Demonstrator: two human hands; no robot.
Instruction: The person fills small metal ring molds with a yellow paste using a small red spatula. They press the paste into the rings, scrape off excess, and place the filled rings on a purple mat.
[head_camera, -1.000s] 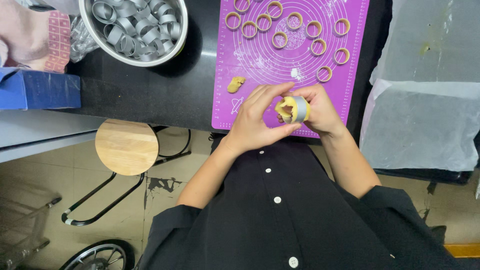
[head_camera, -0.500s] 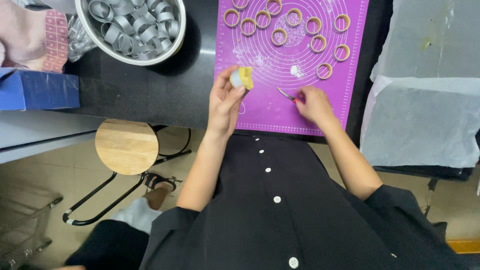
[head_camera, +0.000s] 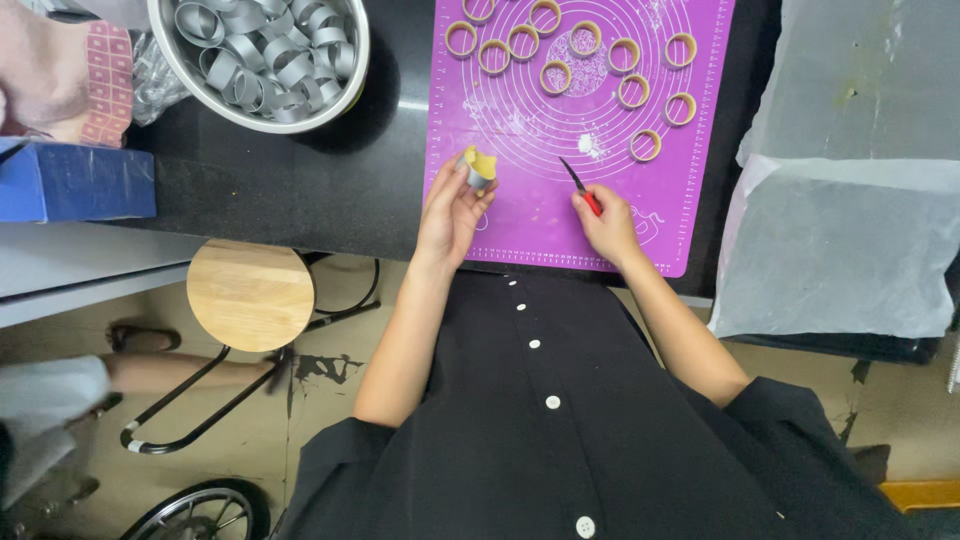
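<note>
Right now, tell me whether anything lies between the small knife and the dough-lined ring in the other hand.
Nothing visible: only bare purple mat separates the knife in the right hand from the dough-lined ring in the left hand.

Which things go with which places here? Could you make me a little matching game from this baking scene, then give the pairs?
Things:
1. small knife
2. dough-lined ring
3. bowl of metal rings
4. wooden stool

Places:
A. on the floor under the counter edge
B. in the left hand, over the purple mat
C. on the black counter, left of the mat
D. in the right hand, blade pointing up the mat

Pairs: 1-D, 2-B, 3-C, 4-A
</note>
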